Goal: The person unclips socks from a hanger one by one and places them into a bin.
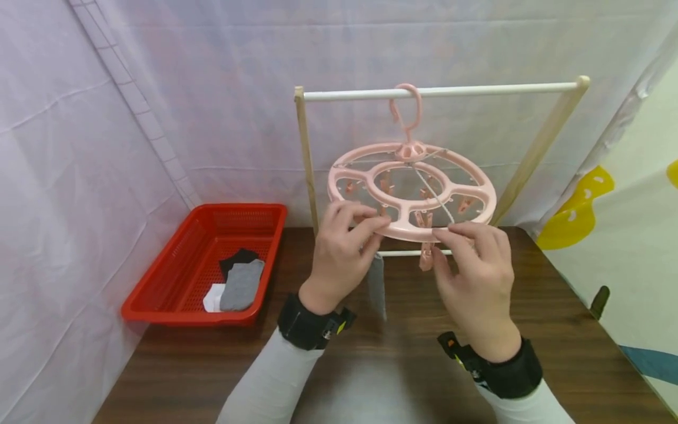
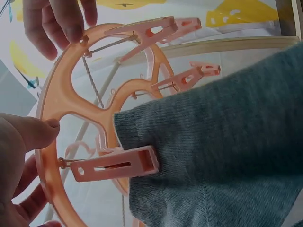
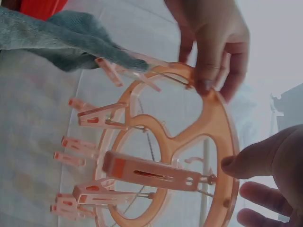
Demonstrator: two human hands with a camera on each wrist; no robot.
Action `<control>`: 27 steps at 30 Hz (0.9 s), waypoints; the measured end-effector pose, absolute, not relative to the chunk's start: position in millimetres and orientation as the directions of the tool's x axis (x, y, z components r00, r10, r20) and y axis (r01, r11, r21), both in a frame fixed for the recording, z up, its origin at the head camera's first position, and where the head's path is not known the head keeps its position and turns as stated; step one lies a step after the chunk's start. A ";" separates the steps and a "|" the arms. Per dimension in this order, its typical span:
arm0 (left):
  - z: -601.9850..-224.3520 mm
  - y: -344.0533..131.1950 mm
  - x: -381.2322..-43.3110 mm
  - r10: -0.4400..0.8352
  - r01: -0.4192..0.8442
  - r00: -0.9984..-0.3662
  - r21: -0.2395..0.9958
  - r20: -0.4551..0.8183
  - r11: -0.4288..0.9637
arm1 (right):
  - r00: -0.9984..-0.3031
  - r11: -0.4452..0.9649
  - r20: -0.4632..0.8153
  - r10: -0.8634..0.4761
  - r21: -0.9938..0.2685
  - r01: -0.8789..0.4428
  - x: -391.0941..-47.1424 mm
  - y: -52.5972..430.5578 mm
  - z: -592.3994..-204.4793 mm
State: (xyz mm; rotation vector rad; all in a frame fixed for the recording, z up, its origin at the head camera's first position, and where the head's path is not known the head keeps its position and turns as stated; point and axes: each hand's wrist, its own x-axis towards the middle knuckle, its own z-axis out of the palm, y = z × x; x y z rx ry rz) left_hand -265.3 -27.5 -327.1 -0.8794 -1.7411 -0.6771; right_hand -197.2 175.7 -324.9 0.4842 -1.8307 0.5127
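White sleeves (image 1: 272, 377) at bottom edge, black wrist straps (image 1: 508, 371) just past them. Dark wood-grain counter (image 1: 561, 330) under everything. Left hand (image 1: 341, 253) pinches near rim of round pink hanger (image 1: 404, 213), thumb on one face, other fingers curled behind. Right hand (image 1: 479, 277) pinches same rim farther right, fingers likewise curled round it, gap of bare rim between hands. Hanger sits tilted above counter, near edge lower, hook (image 1: 418, 109) over white rod (image 1: 487, 90).

Grey sock (image 1: 376, 288) hangs below rim by left hand; left wrist view shows pink clip (image 2: 116, 164) on its edge. Bare clip (image 1: 426, 256) dangles near right fingers, more clips round the rings. Thin cords run from hub to rim.

Red basket (image 1: 180, 317) on counter to the left, well apart from hanger. Inside: grey cloth (image 1: 242, 285), black cloth (image 1: 241, 259) partly behind it, white cloth (image 1: 213, 297) beside it.

Rod spans two wooden posts (image 1: 540, 153), behind hands. White sheet (image 1: 238, 118) at back, yellow shape (image 1: 577, 212) on pale surface at right.
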 end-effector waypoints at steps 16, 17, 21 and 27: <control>-330.4 -12.0 -257.4 0.235 0.808 -0.153 -0.016 0.960 0.590 | -0.207 0.850 0.978 -0.001 -0.108 -0.515 -214.9 167.8 -337.5; -330.6 -11.5 -257.2 0.235 0.806 -0.156 -0.013 0.959 0.591 | -0.204 0.851 0.979 0.003 -0.110 -0.514 -215.8 168.1 -337.9; -330.1 -11.1 -256.5 0.239 0.803 -0.157 -0.017 0.958 0.595 | -0.191 0.848 0.981 0.025 -0.122 -0.515 -219.2 169.5 -338.5; -328.0 -19.0 -258.1 0.233 0.794 -0.159 -0.015 0.959 0.607 | -0.178 0.834 0.983 0.053 -0.142 -0.533 -223.4 173.8 -337.8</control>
